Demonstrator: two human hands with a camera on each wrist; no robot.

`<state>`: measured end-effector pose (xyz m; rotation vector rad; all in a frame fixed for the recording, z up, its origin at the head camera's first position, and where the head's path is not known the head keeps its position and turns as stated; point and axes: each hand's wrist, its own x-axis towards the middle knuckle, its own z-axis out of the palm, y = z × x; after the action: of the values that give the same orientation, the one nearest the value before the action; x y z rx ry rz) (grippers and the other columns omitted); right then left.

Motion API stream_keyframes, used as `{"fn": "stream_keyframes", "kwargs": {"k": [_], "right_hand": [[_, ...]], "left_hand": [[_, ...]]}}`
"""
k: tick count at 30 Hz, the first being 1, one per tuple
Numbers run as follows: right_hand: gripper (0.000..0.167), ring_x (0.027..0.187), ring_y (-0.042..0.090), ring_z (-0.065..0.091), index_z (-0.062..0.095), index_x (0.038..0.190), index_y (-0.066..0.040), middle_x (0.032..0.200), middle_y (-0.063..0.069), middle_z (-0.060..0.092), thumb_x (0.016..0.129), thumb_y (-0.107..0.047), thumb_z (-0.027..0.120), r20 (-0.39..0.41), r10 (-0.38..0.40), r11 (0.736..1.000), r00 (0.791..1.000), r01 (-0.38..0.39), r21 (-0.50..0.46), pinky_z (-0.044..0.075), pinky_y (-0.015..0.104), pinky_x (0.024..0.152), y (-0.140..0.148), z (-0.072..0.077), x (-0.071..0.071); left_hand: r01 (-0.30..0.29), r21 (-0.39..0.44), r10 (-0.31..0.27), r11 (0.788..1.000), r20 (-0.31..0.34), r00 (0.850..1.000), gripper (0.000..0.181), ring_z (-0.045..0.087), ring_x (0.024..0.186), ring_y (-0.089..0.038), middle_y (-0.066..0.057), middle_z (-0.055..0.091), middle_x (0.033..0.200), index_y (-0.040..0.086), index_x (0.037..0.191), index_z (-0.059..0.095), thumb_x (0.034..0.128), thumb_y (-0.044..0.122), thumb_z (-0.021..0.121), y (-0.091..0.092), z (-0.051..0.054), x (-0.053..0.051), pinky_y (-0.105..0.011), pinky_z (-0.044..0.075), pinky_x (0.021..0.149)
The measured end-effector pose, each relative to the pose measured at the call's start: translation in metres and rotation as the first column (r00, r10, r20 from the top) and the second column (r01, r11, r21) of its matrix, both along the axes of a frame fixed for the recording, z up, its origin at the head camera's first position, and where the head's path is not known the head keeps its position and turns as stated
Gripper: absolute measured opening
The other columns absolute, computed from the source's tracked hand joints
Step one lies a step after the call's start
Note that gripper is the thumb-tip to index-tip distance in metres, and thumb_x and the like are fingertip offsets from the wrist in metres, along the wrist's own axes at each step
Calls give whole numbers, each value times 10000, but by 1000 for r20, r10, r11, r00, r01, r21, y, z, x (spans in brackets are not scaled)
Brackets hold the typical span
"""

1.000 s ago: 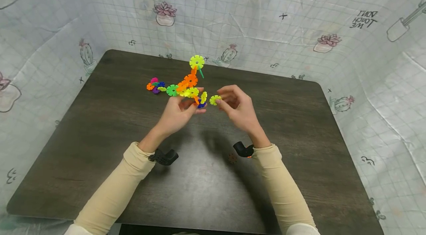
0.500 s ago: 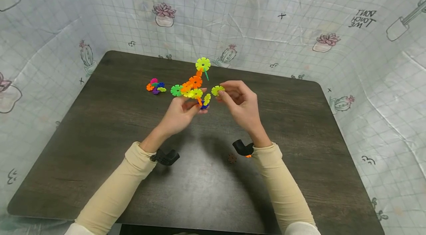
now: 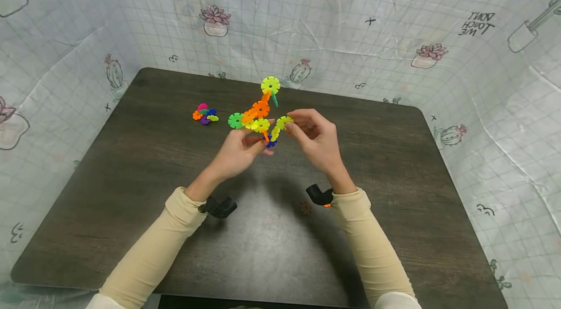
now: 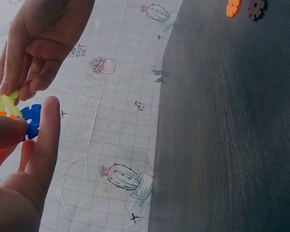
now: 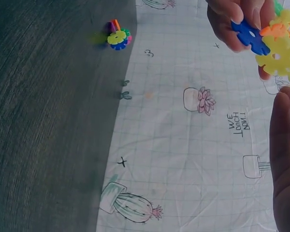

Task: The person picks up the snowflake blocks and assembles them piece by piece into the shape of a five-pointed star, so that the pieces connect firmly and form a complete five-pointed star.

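Observation:
The left hand [image 3: 235, 154] grips a joined chain of notched plastic discs, among them a green disc [image 3: 236, 120], an orange disc [image 3: 260, 109] and a yellow disc [image 3: 270, 85] at its top. A blue disc [image 4: 33, 121] shows between the left thumb and fingers in the left wrist view. Between thumb and fingers, the right hand [image 3: 317, 139] pinches a yellow-green disc [image 3: 284, 122], whose edge meets the upright yellow disc [image 3: 275, 134] of the chain. Whether those two are slotted together cannot be told. The right wrist view shows the chain's yellow disc [image 5: 276, 56] beside the blue one.
A small cluster of joined coloured discs [image 3: 204, 114] lies on the dark table [image 3: 175, 172] beyond the left hand. Nearer the front lie a brown disc [image 3: 305, 209] and an orange disc [image 3: 327, 205], the latter partly hidden by the right wrist. Patterned cloth surrounds the table's back and sides.
The left hand and its chain have shifted slightly right. The right hand's disc rose, then came left and down against the chain's upright yellow disc, closing the gap between them.

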<state>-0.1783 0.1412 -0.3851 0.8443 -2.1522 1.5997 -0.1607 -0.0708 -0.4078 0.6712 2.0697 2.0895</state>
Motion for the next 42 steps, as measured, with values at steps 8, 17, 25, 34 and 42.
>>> {"fn": "stream_keyframes", "kwargs": {"k": [8, 17, 25, 34, 42], "right_hand": [[206, 804, 83, 698, 707, 1140, 29, 973, 178, 740, 936, 29, 688, 10, 13, 999, 1000, -14, 51, 594, 228, 735, 2, 1, 0], [199, 834, 68, 721, 717, 1137, 35, 1022, 174, 751, 941, 25, 683, 18, 27, 997, 999, -28, 72, 612, 266, 746, 3, 2, 1], [212, 789, 49, 728, 715, 1146, 39, 1000, 211, 750, 938, 43, 677, 49, 35, 998, 998, -37, 47, 621, 273, 704, 2, 2, 4], [204, 770, 49, 727, 720, 1136, 47, 980, 223, 744, 935, 39, 683, 77, 21, 999, 997, -24, 34, 623, 281, 703, 0, -1, 6], [191, 766, 82, 739, 719, 1110, 70, 1008, 247, 740, 922, 67, 684, 92, 29, 999, 995, -31, 22, 632, 338, 717, 0, -1, 7]], "left_hand": [[20, -28, -19, 999, 31, 999, 491, 695, 1092, -345, -159, 537, 1442, 12, 1489, 461, 1010, -60, 535, 1, -2, 1, -436, 606, 889], [8, -31, -6, 999, 58, 998, 449, 726, 963, -377, -178, 535, 1422, 1, 1462, 479, 1019, -43, 535, 0, 0, 3, -437, 607, 882], [-33, -9, 34, 999, 66, 997, 370, 699, 969, -445, -258, 613, 1264, -55, 1382, 506, 1013, -66, 527, 3, 0, 3, -441, 615, 856], [-61, 21, 58, 998, 112, 992, 354, 709, 977, -431, -272, 625, 1159, -82, 1345, 518, 993, -102, 536, 5, -1, 3, -454, 615, 847], [-72, 35, 67, 997, 123, 990, 370, 696, 965, -464, -271, 608, 1111, -102, 1347, 510, 979, -131, 536, 7, -2, 4, -521, 601, 841]]}}
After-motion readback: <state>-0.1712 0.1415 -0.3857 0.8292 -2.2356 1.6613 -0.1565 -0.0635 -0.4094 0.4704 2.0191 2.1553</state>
